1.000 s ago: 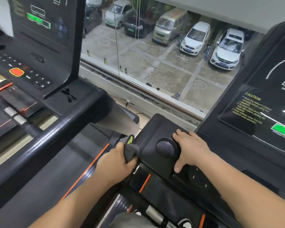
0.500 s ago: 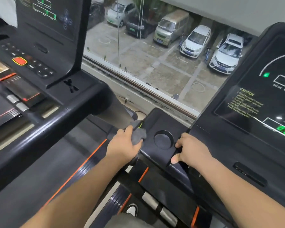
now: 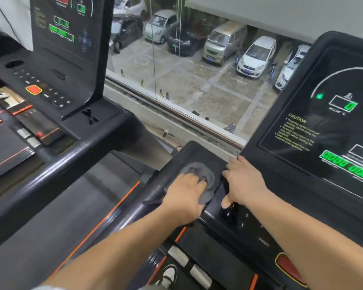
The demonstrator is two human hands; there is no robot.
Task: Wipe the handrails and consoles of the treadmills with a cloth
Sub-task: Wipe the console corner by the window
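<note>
A soft, crumpled grey cloth [image 3: 199, 176] lies bunched on the smooth black plastic wing at the left end of a treadmill console [image 3: 291, 185]. The left hand [image 3: 184, 192] covers it from the near side, fingers curled into the fabric and pressing it down. Just beside it, the right hand [image 3: 244, 181] rests flat on the console, fingers spread, thumb pointing back toward the keypad. The rounded black handrail [image 3: 71, 155] of a neighbouring treadmill runs at left. Beyond a window [image 3: 197, 91] stand parked cars [image 3: 258, 57].
</note>
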